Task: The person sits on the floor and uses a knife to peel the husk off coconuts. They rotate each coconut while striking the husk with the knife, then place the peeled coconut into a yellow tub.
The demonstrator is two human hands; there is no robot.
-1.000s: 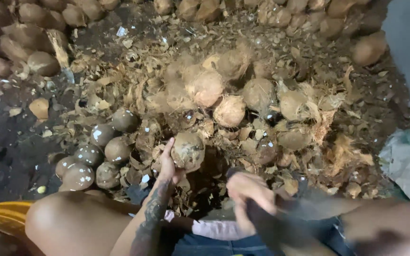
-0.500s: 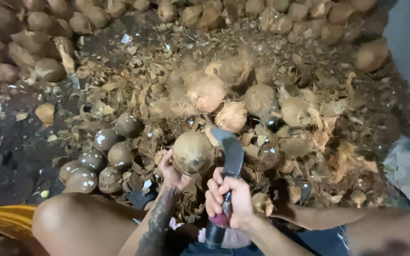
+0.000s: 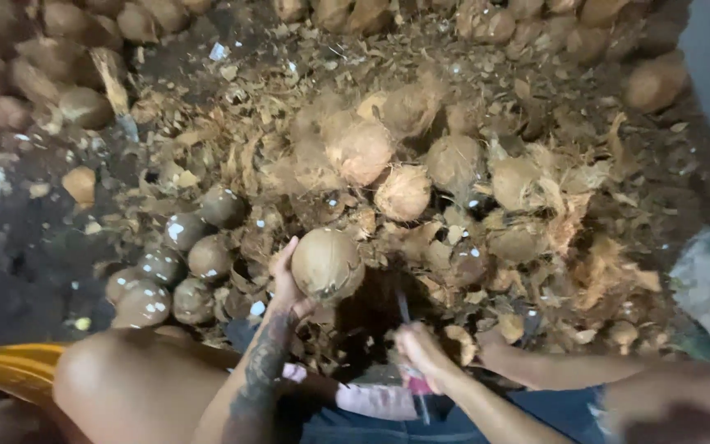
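We see left hand (image 3: 287, 284) cupping round brown coconut (image 3: 326, 263), grip wrapped around its side, above husk pile (image 3: 486, 222). Right hand (image 3: 421, 349) grip closed on knife (image 3: 408, 329), blade blurred. Peeled coconuts (image 3: 174, 271) lie left.

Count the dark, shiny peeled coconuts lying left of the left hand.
6 peeled coconuts: one highest by the husk, one left of it, two mid-cluster, two lowest near the knee. Husk scraps may hide more.
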